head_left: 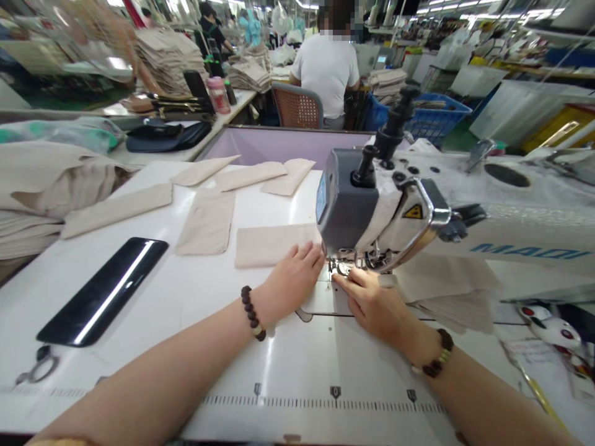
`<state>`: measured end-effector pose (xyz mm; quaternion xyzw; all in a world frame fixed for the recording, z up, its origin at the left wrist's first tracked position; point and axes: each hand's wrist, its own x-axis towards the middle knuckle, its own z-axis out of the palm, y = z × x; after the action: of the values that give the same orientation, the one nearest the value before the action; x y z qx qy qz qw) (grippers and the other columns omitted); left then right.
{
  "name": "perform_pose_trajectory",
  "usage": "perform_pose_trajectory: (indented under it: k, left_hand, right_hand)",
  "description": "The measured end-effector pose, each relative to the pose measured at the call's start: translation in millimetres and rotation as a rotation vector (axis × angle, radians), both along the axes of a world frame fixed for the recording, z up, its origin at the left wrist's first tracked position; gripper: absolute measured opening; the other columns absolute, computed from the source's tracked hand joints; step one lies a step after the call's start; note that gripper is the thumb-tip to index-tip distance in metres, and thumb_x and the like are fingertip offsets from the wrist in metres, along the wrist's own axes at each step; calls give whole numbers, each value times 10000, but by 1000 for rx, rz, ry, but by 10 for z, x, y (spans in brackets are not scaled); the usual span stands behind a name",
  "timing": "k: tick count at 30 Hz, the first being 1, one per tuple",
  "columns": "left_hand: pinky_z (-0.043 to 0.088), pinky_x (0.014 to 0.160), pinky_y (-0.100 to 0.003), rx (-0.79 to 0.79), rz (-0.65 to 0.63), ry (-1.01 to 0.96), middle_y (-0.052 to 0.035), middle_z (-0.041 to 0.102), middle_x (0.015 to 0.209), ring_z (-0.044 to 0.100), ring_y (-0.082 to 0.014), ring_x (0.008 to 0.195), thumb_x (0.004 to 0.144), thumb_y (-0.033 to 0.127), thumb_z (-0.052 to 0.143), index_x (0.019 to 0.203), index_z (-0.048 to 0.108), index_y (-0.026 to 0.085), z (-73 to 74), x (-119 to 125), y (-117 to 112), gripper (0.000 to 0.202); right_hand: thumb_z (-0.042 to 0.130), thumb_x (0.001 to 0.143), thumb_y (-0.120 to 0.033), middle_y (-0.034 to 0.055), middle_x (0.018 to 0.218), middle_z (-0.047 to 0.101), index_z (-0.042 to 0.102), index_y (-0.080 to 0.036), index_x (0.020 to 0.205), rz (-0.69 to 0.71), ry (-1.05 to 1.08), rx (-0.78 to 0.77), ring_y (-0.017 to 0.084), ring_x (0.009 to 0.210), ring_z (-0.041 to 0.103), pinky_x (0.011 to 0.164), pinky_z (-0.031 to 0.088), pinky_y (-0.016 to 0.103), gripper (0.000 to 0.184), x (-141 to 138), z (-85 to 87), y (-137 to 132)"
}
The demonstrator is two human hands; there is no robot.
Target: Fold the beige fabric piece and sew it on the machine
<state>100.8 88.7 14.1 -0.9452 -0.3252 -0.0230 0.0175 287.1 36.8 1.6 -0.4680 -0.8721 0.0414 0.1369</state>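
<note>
My left hand [294, 277] lies at the needle of the white sewing machine [395, 204], fingers curled with their tips at the right end of a beige fabric piece [269, 244]. My right hand [367, 300] rests just right of it, fingers pressed down at the presser foot [341, 267]. Whether either hand grips anything is hidden by the machine head. Both wrists wear bead bracelets.
Several beige fabric pieces [209, 220] lie spread on the white table [186, 310]. A black glossy plate [105, 291] and small snips [37, 367] sit front left. Folded fabric stacks [41, 186] stand left. A person in a white shirt [328, 68] sits ahead.
</note>
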Motion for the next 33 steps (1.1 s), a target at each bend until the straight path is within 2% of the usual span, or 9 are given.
perform_pose_trajectory:
  k: [4,7,10,12,15,20,22,26,33]
  left_hand:
    - [434,889,-418,5,152,86,-210,518,1147,499,-269,1098,874,41,345,1113,495,44,69,-100,47,282]
    - [473,811,-386,-61,286,-26,-181,583,1031,577,-246,955,814,-12,325,1237,415,44,338,-411,206,436]
    - [478,779,-418,-98,518,-460,-104,625,878,601,-248,819,800,86,383,1303,383,103,728,-741,317,503]
    - [491,783,-373,-341,475,-877,-74,626,904,600,-228,843,785,163,441,1261,441,144,891,-856,310,476]
    - [503,783,-353,-653,430,-1186,-89,622,971,600,-224,880,778,261,486,1179,501,128,795,-871,203,423]
    - [376,960,-496,-275,510,-787,-156,517,1194,471,-302,1128,784,231,502,1179,486,106,171,-781,-132,415]
    - [339,988,-502,-147,370,-589,-156,475,1243,426,-298,1167,822,179,467,1166,497,109,51,-700,-307,352]
    - [449,878,-409,-103,-26,-145,-126,535,1129,506,-255,1035,875,248,501,1083,529,123,85,-396,-533,244]
    - [439,861,-389,-46,-35,17,-129,531,1019,497,-259,993,863,320,542,988,549,83,171,-55,-213,269]
  right_hand:
    - [466,792,-83,89,951,563,588,-149,1122,-38,-21,42,204,832,512,699,417,283,358,-6,3,-10]
    - [480,778,-78,89,1004,568,575,-154,1142,-42,-39,59,187,825,527,626,399,252,384,-10,15,-18]
    - [470,793,-79,84,985,573,571,-148,1142,-31,-50,49,173,781,531,620,388,257,369,-12,34,-19]
    - [465,797,-76,79,974,572,574,-148,1131,-27,-51,42,164,751,525,629,383,262,359,-11,44,-15]
    - [464,795,-74,74,947,568,574,-146,1123,-21,-57,44,161,733,517,629,372,264,353,-3,51,-7]
    - [462,799,-74,70,921,566,577,-143,1111,-16,-70,31,159,724,506,624,359,268,340,2,71,-6]
    - [466,802,-83,66,918,570,573,-146,1115,-21,-77,20,154,709,500,606,353,265,337,0,84,-10]
    - [451,809,-86,69,892,570,581,-132,1078,-6,-61,23,151,698,496,594,341,262,302,12,106,-28]
    - [366,870,-124,45,774,526,594,-147,921,116,98,-14,150,669,469,585,320,252,234,83,109,-70]
